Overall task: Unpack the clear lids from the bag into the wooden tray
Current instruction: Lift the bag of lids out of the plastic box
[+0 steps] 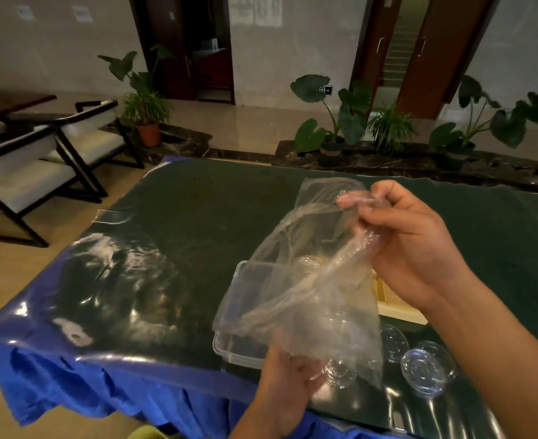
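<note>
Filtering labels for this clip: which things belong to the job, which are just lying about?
Job: bag, gripped by left hand and right hand; lids on the table; wooden tray.
Lying about: plastic box, chairs, potted plants.

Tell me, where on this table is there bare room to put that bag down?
The left half of the table, between the plastic box and its left edge, is bare; so is the far strip beyond the bag. The near right is crowded with lids and the wooden tray.
</note>
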{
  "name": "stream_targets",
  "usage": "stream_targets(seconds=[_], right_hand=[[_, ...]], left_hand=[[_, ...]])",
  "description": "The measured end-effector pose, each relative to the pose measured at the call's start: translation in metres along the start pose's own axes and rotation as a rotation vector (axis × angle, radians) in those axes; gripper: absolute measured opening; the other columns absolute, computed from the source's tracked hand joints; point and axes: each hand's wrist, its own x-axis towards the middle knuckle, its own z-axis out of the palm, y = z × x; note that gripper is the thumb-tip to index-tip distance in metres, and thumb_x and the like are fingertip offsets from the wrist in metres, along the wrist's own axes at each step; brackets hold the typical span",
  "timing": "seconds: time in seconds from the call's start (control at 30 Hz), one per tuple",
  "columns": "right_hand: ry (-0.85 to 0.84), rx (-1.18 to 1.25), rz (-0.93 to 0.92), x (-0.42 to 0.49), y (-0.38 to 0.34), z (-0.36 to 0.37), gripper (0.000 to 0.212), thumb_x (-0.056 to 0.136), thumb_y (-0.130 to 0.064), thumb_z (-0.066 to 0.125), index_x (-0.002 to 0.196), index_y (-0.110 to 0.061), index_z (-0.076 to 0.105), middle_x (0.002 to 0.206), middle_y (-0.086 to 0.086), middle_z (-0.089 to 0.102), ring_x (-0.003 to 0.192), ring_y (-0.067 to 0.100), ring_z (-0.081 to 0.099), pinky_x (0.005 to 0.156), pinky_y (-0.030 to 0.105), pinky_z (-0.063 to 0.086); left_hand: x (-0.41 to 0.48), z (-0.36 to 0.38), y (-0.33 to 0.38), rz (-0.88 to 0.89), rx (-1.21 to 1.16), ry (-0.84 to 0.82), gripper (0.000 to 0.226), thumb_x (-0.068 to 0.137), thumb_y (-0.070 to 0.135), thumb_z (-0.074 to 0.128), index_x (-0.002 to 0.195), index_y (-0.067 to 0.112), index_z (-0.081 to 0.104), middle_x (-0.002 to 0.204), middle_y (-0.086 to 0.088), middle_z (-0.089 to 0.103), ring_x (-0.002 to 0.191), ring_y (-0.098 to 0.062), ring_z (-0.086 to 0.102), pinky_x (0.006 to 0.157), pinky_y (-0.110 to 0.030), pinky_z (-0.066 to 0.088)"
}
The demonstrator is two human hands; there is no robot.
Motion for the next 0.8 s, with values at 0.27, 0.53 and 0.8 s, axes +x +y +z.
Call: stream_targets(seconds=[0.27, 0.53, 0.8], right_hand=[[0.067, -0.362, -0.023, -0.033, -0.026, -0.027, 0.016, 0.074, -0.020, 0.080, 0.075, -0.015, 0.065, 0.091, 0.012, 0.076, 0.068, 0.016, 0.064, 0.051, 0.031, 0.049], [0.334, -0.934, -0.329, -0.051, -0.030, -0.041, 0.028, 0.069, -0.016, 0.084, 0.088, -0.030, 0.069, 0.087, 0.001, 0.074, 0.063, 0.028, 0.063, 0.047, 0.029, 0.053], [0.162, -1.053, -0.276, -0.064, -0.049, -0.018, 0.032, 0.068, -0.045, 0.076, 0.099, -0.037, 0.071, 0.075, 0.000, 0.066, 0.058, 0.017, 0.060, 0.054, 0.035, 0.054]], left_hand=[[0.023, -0.003, 0.026, 0.143, -0.188, -0.354, 0.090, 0.100, 0.063, 0.048, 0.159, 0.001, 0.021, 0.154, -0.026, 0.046, 0.140, -0.040, 0.048, 0.110, -0.054, 0.041], [0.030, -0.052, 0.037, 0.196, -0.106, -0.071, 0.049, 0.106, 0.039, 0.040, 0.126, 0.006, 0.070, 0.118, -0.022, 0.075, 0.102, -0.038, 0.074, 0.078, -0.046, 0.061], [0.005, -0.055, 0.041, 0.138, -0.161, -0.106, 0.052, 0.100, 0.028, 0.054, 0.139, -0.006, 0.056, 0.134, -0.034, 0.060, 0.116, -0.047, 0.058, 0.102, -0.061, 0.045]])
